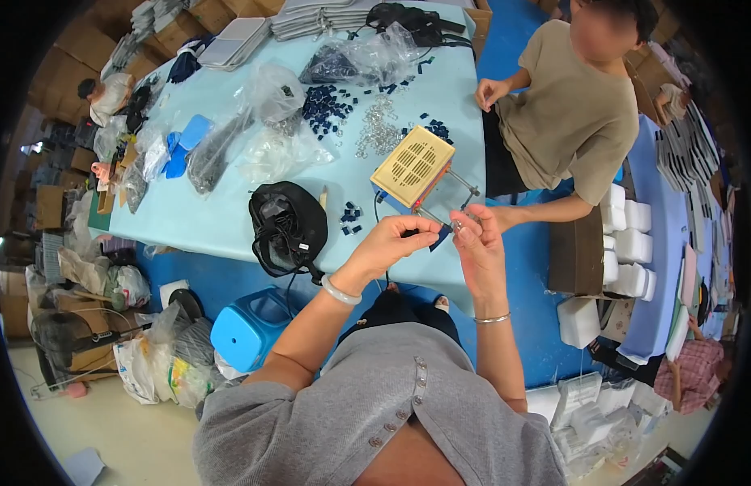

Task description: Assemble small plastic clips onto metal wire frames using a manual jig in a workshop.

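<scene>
Over the near edge of the table, both my hands are raised close together in front of a beige metal box [413,166] with slotted vents and thin rods sticking out. My left hand [395,247] is closed in a pinch on a small dark blue tab [441,236]. In the fingertips of my right hand [480,243] is a small shiny metal piece [457,226]; its exact shape is too small to make out. Farther back on the table lie a pile of dark blue tabs [325,109] and a heap of small shiny pieces [378,125].
A black bag [288,231] lies left of my hands, beside several loose blue tabs [350,217]. Clear plastic bags [282,150] cover the table's middle. A co-worker [582,105] sits at the right, arm close by my right hand. A blue stool [250,330] stands below left.
</scene>
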### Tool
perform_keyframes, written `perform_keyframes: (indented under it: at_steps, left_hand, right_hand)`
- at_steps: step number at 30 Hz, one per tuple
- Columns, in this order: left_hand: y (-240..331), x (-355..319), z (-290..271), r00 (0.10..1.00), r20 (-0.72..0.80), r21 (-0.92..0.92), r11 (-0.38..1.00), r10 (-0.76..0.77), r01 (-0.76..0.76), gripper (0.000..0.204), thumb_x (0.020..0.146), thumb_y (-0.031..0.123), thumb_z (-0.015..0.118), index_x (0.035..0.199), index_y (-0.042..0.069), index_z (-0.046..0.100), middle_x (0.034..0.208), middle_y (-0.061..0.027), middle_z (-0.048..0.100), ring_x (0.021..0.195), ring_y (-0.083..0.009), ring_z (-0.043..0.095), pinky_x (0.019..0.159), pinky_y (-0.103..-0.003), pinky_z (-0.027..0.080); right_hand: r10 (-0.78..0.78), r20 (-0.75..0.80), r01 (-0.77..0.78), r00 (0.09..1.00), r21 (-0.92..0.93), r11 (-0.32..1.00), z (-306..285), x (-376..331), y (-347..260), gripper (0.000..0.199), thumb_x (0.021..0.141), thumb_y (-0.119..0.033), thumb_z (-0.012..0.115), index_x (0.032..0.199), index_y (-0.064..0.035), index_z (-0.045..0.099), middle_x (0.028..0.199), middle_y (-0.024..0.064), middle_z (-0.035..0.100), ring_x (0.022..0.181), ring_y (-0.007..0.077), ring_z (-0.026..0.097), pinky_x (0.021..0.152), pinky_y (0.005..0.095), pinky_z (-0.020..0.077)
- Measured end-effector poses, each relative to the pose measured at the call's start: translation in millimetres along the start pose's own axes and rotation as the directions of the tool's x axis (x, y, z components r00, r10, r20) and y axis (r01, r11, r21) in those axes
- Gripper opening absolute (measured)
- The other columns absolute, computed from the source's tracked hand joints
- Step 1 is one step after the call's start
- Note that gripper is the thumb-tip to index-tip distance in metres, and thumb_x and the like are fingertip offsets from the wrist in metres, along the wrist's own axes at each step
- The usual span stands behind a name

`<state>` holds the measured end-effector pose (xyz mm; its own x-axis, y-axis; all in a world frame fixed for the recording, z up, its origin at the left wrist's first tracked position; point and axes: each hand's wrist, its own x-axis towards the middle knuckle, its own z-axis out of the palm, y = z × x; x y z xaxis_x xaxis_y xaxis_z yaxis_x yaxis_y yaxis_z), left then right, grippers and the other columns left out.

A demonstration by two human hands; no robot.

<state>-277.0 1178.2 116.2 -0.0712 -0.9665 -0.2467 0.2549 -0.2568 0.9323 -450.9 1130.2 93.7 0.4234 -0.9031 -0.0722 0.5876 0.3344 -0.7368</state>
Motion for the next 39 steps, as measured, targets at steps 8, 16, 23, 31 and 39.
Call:
perform_keyframes:
  at_steps: [8, 16, 23, 31, 39]
  left_hand:
    - [-8, 6, -3, 0.99, 0.105, -0.097, 0.989, -0.099, 0.109, 0.019, 0.083, 0.017, 0.065, 0.096, 0.004, 0.065, 0.073, 0.0063, 0.055, 0.057, -0.0004, 0.035, 0.046, -0.017, 0.024]
    - [-13, 9, 1, 0.993, 0.094, -0.178, 0.98, -0.067, 0.083, 0.013, 0.083, 0.013, 0.065, 0.093, 0.007, 0.059, 0.077, 0.005, 0.055, 0.058, -0.0002, 0.036, 0.047, -0.017, 0.024]
    - [-9, 8, 12, 0.998, -0.052, -0.194, 0.981, 0.02, -0.029, 0.018, 0.083, 0.008, 0.065, 0.093, 0.011, 0.05, 0.083, 0.0023, 0.057, 0.061, -0.0001, 0.039, 0.048, -0.016, 0.024]
    - [-16, 10, 10, 0.992, -0.124, -0.172, 0.983, 0.034, -0.056, 0.019, 0.083, 0.007, 0.064, 0.099, 0.009, 0.055, 0.092, -0.0016, 0.062, 0.069, -0.0012, 0.047, 0.053, -0.015, 0.031]
    - [-23, 15, 12, 0.982, -0.132, -0.124, 0.981, 0.136, -0.152, 0.017, 0.081, 0.004, 0.065, 0.096, 0.004, 0.056, 0.089, -0.0025, 0.06, 0.085, -0.0075, 0.054, 0.075, -0.02, 0.042]
  right_hand:
    - [0.119, 0.082, -0.122, 0.99, 0.033, 0.992, -6, 3, 6, 0.041, 0.082, -0.007, 0.065, 0.118, -0.0093, 0.047, 0.103, 0.0108, 0.064, 0.091, 0.0096, 0.055, 0.078, 0.0218, 0.0402]
    - [0.099, 0.091, -0.096, 0.991, -0.039, 0.995, -3, 6, 4, 0.044, 0.08, -0.005, 0.066, 0.119, -0.0062, 0.045, 0.101, 0.0123, 0.065, 0.094, 0.0133, 0.058, 0.086, 0.026, 0.0398]
    - [0.109, 0.051, -0.106, 0.993, -0.052, 0.993, -1, 5, 2, 0.05, 0.08, -0.001, 0.065, 0.124, -0.0042, 0.041, 0.099, 0.0113, 0.066, 0.097, 0.0146, 0.059, 0.09, 0.0274, 0.0399]
    - [0.046, -0.022, -0.051, 0.999, -0.343, 0.938, 8, 5, -10, 0.053, 0.079, 0.005, 0.061, 0.127, -0.003, 0.04, 0.093, 0.0063, 0.066, 0.086, 0.0083, 0.058, 0.079, 0.0216, 0.0441]
    - [-0.037, -0.059, 0.004, 0.998, -0.483, 0.876, 13, 4, -7, 0.048, 0.078, 0.004, 0.064, 0.122, -0.0014, 0.045, 0.089, 0.0035, 0.066, 0.08, 0.0065, 0.056, 0.074, 0.0204, 0.0441]
